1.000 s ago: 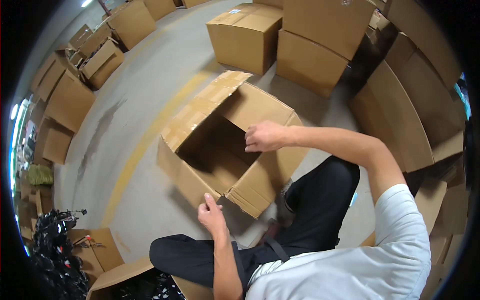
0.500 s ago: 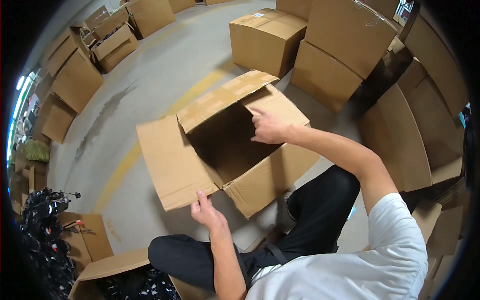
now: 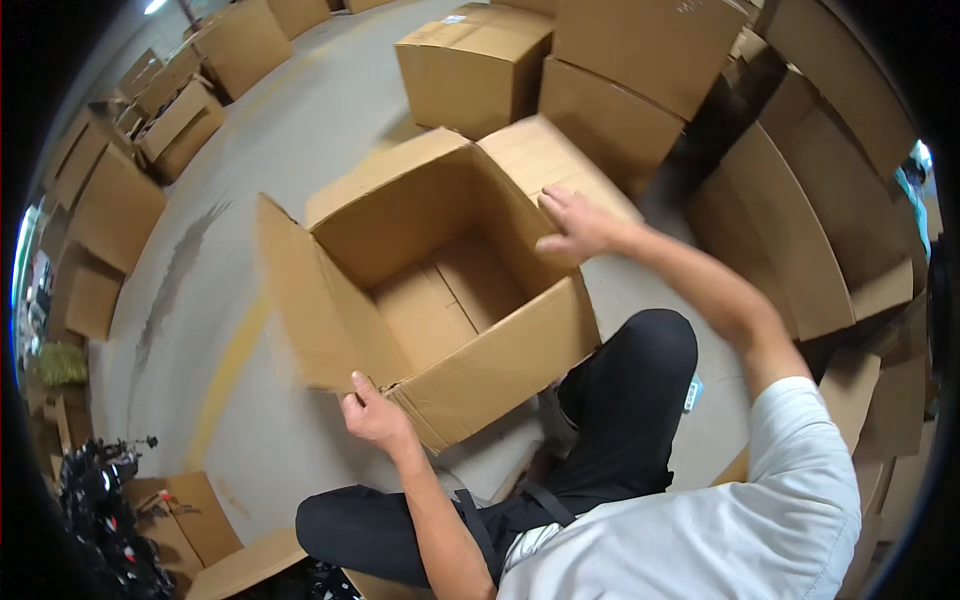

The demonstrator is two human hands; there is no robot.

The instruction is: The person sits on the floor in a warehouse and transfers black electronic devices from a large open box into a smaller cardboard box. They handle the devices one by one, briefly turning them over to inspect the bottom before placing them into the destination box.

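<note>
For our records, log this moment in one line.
left hand: gripping left flap near corner | right hand: over right flap, contact unclear | box: open | stacked boxes: beyond

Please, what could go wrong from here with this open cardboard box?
The left hand pinches the left flap at its near edge, so the cardboard might bend or slip there.
A dark seam crosses the bottom of the open cardboard box; if it is not taped underneath, which I cannot see, it might part under weight.
The right knee is close to the box, so turning it could cause a bump.
</note>
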